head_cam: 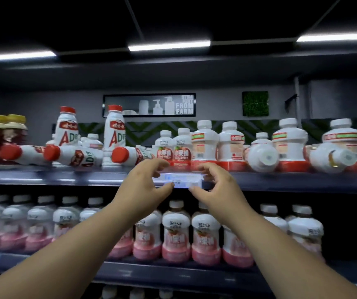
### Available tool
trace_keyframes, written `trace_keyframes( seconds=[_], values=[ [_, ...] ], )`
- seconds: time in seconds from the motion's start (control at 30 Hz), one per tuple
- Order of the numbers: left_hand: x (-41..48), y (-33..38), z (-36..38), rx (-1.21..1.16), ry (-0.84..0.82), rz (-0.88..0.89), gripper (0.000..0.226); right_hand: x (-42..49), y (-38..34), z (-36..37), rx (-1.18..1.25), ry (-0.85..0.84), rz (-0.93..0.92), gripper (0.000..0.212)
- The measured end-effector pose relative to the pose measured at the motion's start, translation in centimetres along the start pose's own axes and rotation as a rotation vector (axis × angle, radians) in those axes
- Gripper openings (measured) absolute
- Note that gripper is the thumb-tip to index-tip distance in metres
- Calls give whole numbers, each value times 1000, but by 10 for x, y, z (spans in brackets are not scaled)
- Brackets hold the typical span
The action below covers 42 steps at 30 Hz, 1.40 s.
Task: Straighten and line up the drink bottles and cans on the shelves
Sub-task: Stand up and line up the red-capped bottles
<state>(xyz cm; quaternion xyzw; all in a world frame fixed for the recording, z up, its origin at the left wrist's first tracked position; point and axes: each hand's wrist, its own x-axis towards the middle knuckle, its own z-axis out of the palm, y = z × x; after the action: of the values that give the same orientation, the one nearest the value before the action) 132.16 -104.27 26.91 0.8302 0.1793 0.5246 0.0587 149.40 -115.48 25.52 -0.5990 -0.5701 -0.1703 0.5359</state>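
Note:
My left hand and my right hand hover side by side in front of the top shelf edge, fingers loosely curled, holding nothing. Just beyond them stand two small white bottles with red fruit labels. To the left, three red-capped white AD bottles lie on their sides, and two more stand upright. On the right, two squat white bottles have toppled among upright ones.
Dark bottles with yellow caps stand at the far left of the top shelf. The lower shelf holds a tidy row of pink-and-white bottles. A price tag strip sits on the shelf edge behind my fingers.

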Motion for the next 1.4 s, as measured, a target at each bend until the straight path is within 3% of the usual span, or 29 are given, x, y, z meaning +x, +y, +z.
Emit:
trace_keyframes(
  seconds=[0.2, 0.43, 0.77, 0.97, 1.2, 1.4],
  values=[
    [2, -16, -33, 84, 72, -28, 39, 36, -34, 28, -17, -65, -167, 45],
    [-8, -68, -72, 117, 121, -94, 40, 54, -65, 90, 67, -110, -210, 42],
    [35, -128, -84, -32, 57, -13, 50, 93, -77, 135, -258, -59, -101, 72],
    [50, -144, -76, -95, 96, 28, 74, 99, -75, 147, -307, -54, -111, 48],
    [73, -152, -75, -154, 71, -27, 89, 109, -83, 147, -315, -54, -92, 48],
    [88, -150, -72, -173, 55, -59, 101, 137, -101, 140, -194, 98, -29, 45]
  ],
)
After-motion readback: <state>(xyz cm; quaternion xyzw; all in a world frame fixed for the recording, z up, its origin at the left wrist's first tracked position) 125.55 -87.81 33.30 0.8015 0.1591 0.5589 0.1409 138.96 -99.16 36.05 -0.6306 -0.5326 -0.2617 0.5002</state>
